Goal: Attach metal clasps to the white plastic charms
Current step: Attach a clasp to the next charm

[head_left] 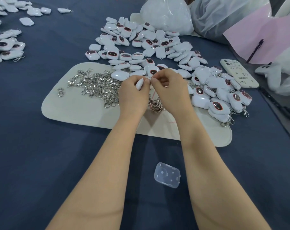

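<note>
Head view: your left grip (134,92) clutches one white charm (139,84) over the mat (82,117); your right grip (170,90) pinches a clasp (149,78) against it. One clear case (167,175) lies near the front edge of the counter (41,155).

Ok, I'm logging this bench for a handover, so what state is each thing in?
left hand: grips held charm.
right hand: pinches clasp ring at that charm's top.
loose clasps: tangled heap on beige mat.
bare charms: heaped behind the mat, no clasps visible.
finished charms: piled at right, clasps attached.
phone: lying back up.
clear case: flat on the cloth.
</note>
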The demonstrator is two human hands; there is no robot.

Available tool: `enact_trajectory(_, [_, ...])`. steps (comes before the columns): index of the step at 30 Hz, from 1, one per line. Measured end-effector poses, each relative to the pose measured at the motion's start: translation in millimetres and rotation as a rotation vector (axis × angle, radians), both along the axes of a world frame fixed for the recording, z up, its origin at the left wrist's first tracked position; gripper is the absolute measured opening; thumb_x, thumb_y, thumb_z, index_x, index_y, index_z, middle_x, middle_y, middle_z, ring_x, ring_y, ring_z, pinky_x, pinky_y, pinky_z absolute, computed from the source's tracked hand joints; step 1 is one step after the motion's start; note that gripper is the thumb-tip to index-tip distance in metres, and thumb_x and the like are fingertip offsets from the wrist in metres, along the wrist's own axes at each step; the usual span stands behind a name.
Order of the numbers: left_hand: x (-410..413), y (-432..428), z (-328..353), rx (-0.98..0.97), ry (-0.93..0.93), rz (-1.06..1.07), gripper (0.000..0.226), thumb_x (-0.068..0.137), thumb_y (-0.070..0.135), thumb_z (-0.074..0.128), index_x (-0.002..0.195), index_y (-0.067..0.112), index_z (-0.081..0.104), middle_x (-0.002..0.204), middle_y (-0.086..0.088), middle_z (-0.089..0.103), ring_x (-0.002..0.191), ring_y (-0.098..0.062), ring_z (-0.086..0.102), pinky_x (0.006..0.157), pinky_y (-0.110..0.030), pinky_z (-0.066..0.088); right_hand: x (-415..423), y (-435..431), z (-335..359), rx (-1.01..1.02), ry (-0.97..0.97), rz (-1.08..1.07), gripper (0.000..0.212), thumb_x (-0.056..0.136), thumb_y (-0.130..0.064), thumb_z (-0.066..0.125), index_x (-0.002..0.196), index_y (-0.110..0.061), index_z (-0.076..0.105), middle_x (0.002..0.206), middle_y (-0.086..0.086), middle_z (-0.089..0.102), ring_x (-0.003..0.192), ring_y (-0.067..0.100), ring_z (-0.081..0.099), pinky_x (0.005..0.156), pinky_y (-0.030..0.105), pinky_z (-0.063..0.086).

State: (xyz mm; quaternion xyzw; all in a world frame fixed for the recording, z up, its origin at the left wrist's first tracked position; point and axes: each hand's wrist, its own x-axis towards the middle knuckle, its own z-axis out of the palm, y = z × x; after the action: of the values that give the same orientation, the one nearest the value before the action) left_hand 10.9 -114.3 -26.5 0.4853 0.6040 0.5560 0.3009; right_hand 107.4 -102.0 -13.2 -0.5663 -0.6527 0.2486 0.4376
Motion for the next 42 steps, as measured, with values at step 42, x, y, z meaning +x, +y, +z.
enact_trajectory(42, [-0.2,-3.0,-4.3,0.069,0.184,0.027,0.011,0.092,0.015,0.057,0.092,0.011,0.067,0.077,0.007,0.058,0.073,-0.011,0.052,0.059,-0.014,0.032,-3.0,0.9,-5.6,0.017,0.039,-0.039,0.007,0.084,-0.009,0.061,0.084,-0.016,0.059,0.069,-0.013,0.054,0.063,0.002,0.048,0.065,0.015,0.044])
